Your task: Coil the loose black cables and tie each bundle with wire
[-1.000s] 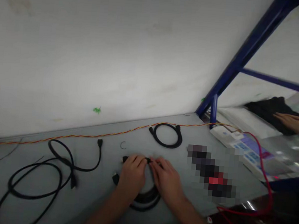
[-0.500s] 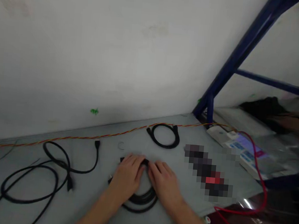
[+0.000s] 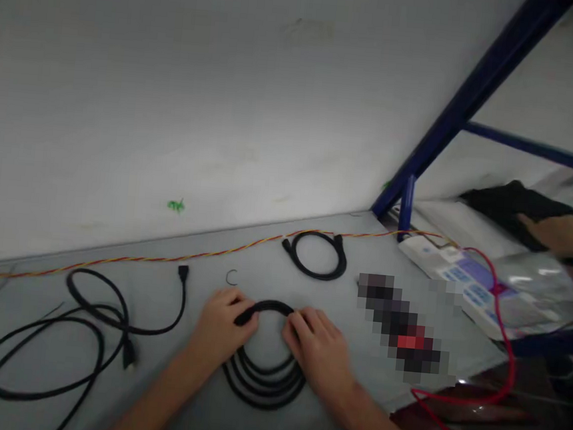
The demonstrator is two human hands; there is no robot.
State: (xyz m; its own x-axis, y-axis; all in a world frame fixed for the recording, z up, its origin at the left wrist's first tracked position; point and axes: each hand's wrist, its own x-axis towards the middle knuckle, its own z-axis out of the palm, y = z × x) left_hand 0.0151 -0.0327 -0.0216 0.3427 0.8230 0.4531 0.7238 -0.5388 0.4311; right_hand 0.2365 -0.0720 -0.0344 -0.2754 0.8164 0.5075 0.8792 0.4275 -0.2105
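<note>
A black cable (image 3: 262, 403) lies in a coil of several loops on the grey tabletop (image 3: 170, 392). My left hand (image 3: 229, 324) is closed on the coil's upper left, where a thick dark end shows by the thumb. At the upper right, my right hand (image 3: 318, 345) grips the same coil with bent fingers. Beyond my hands rests a smaller coiled black cable (image 3: 315, 276) with both plugs showing. To the left a loose black cable (image 3: 37, 397) sprawls in wide loops, with a connector (image 3: 184, 273) at one end.
A twisted red and yellow wire (image 3: 217, 258) runs along the back by the wall. Blue metal frame bars (image 3: 456, 113) rise at the right. A white and purple box (image 3: 466, 284) and a red cable (image 3: 509, 355) lie there, near another person's hand (image 3: 566, 233). One patch is pixelated.
My hands have moved apart, the left one outward, and the coil's upper arc now shows between them. At the right, another person's hand has come into clearer view.
</note>
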